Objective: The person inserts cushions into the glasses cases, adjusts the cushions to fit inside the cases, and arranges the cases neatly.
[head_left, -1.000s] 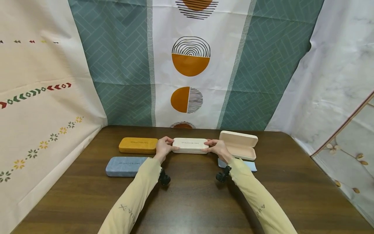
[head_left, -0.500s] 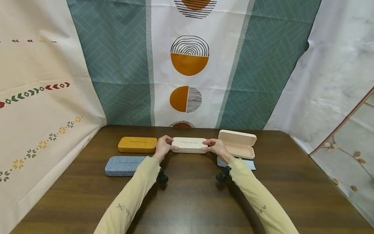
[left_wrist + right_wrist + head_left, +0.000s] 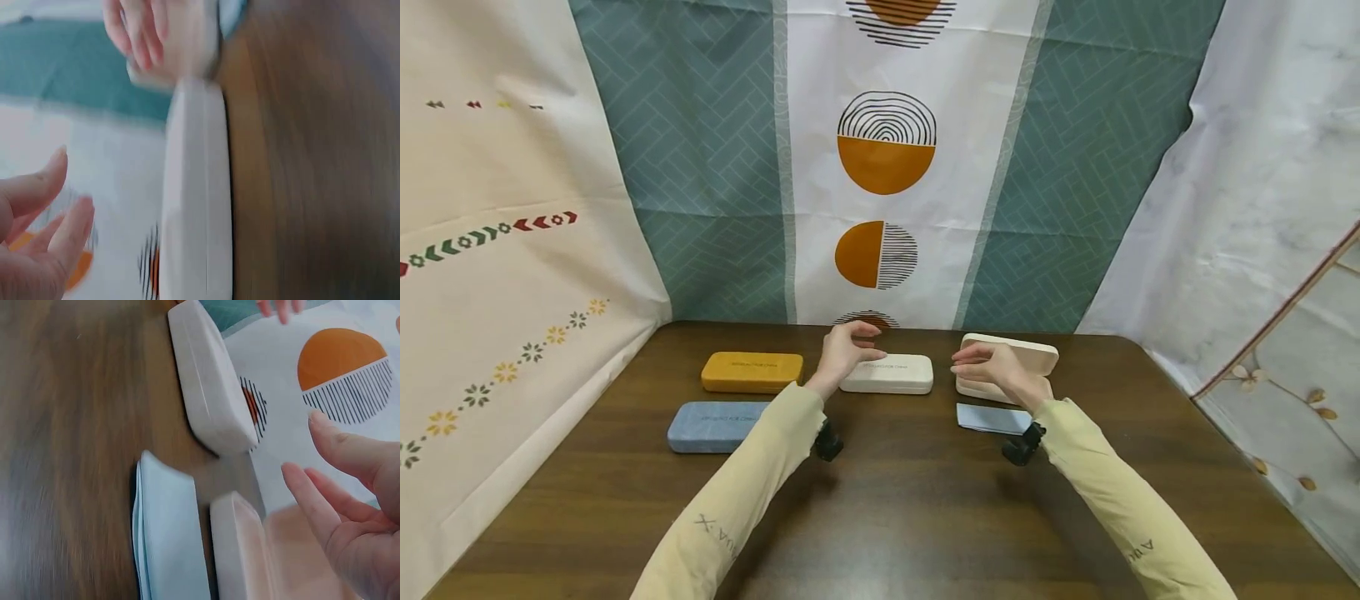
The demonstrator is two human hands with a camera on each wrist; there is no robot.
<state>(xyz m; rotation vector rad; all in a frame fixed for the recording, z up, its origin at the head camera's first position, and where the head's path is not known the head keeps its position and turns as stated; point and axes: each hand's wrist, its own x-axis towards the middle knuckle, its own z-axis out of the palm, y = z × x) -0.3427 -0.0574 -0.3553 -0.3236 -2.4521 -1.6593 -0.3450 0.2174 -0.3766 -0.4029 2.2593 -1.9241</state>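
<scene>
At twelve o'clock on the surface, just released: white case.
Seemingly placed, with left hand and right hand both partly spread, gripping nothing.

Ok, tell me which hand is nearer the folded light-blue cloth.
The right hand. It hangs at the open case, just beyond the cloth; the left hand is farther off, by the left end of the closed white case.
</scene>
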